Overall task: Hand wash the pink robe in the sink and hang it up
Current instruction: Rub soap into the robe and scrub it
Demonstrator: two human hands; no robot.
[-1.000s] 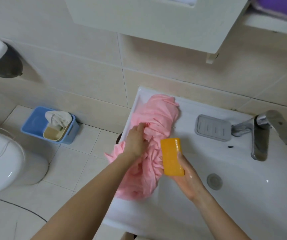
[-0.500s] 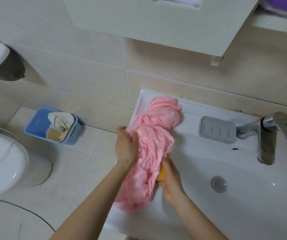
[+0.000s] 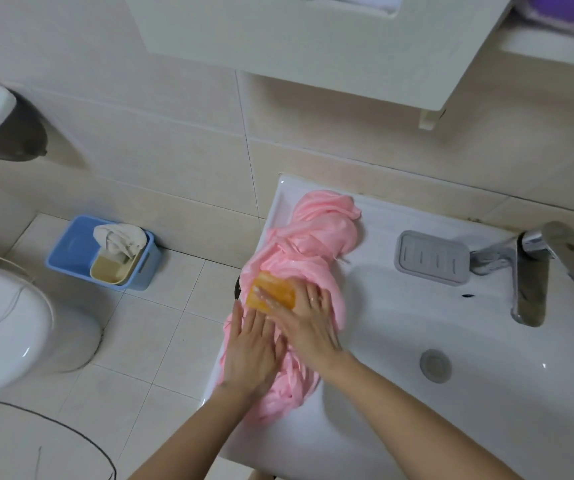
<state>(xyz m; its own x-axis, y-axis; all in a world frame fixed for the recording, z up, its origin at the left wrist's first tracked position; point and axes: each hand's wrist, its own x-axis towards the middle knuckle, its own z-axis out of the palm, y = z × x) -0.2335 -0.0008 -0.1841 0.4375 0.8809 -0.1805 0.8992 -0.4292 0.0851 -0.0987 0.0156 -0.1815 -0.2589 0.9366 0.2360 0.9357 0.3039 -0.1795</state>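
Observation:
The pink robe (image 3: 316,237) lies bunched along the left rim of the white sink (image 3: 400,427), part of it drooping over the edge. An orange soap bar (image 3: 273,292) rests on top of the robe. My right hand (image 3: 308,325) presses on the soap with its fingers spread over the bar. My left hand (image 3: 252,348) lies flat on the robe just below the soap, fingers apart, its fingertips near the bar's lower edge.
A grey soap dish (image 3: 432,258) and a chrome faucet (image 3: 529,271) stand on the sink's far side; the drain (image 3: 435,364) is in the basin. On the floor to the left are a blue bin (image 3: 71,251) holding a cloth and a white toilet (image 3: 5,327). A cabinet hangs overhead.
My right hand brought the soap from beside and under the robe up onto its top. My left hand let go of the bunched fabric and now lies flat on it.

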